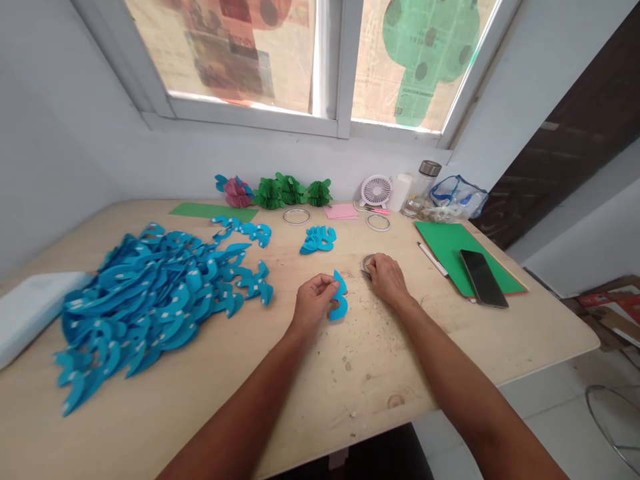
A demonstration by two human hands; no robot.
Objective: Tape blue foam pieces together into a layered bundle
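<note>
Head view: left hand (313, 300) holds blue cutout (341, 305); pouch (460, 197) contents unclear.

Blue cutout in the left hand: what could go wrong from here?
1. The blue cutout is pinched only at the fingertips of the left hand; thin paper could crease or tear.
2. Crumbs litter the table beside it and might stick to tape from the tape roll under the right hand.
3. The phone lies near the table's right edge; a wide elbow swing might knock it off.
</note>
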